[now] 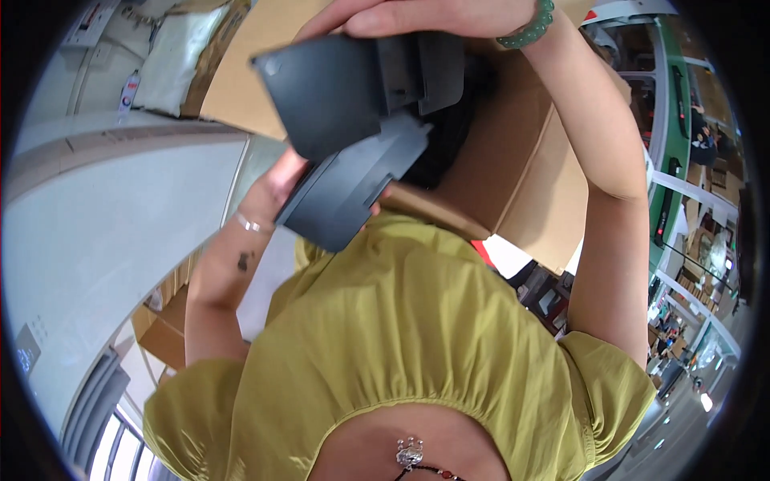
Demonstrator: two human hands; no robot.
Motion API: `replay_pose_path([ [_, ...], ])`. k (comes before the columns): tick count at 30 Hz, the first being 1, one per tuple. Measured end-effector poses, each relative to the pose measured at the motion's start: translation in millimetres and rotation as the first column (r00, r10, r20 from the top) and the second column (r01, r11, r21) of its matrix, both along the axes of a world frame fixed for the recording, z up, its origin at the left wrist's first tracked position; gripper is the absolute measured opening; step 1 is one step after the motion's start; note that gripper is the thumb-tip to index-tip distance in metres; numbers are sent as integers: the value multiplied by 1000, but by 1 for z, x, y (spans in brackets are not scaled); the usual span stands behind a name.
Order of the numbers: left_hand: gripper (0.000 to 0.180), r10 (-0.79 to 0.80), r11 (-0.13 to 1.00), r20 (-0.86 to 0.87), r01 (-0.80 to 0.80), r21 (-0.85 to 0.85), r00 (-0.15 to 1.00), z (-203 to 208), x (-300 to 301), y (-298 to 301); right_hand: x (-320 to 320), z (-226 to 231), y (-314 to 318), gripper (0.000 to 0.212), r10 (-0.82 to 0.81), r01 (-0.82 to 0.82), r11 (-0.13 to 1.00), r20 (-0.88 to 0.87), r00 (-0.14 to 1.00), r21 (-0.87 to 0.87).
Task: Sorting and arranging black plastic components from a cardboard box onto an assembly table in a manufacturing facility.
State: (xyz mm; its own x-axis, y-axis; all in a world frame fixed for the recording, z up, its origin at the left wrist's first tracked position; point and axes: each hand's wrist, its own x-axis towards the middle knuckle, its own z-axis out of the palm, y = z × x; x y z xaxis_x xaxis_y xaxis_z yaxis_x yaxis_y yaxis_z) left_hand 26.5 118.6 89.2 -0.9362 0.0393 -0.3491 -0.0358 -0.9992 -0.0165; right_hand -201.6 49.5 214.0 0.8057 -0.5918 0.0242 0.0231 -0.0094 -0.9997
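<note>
My right hand (433, 18) reaches across the top of the view, its fingers wrapped round a dark grey molded plastic part (321, 96) with a flat face and raised ribs. Just below it, my left hand (282, 178) grips a second dark grey plastic piece (345, 188), with fingertips showing at its near edge. The two pieces overlap in view; whether they touch I cannot tell. Both are over an opened cardboard box (541, 152) in front of me. Inside the box are black items (453, 140), too dark to make out.
On my left runs a long white panel or counter (104, 216). A small bottle (128, 92) and a clear plastic bag (176, 68) lie beyond it. Another cardboard box (160, 333) sits low at the left. Green-and-white racking (674, 136) lines the right side.
</note>
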Motion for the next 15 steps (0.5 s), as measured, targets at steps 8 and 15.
replay_pose_path([
  [8,71,7,917,-294,-123,-380,956,3,-11,13,35,-38,36,29,122,-246,881,-309,943,-403],
  [15,76,174,970,-240,-208,-124,955,-8,-9,13,-3,-15,56,30,-444,350,846,-167,880,-402],
])
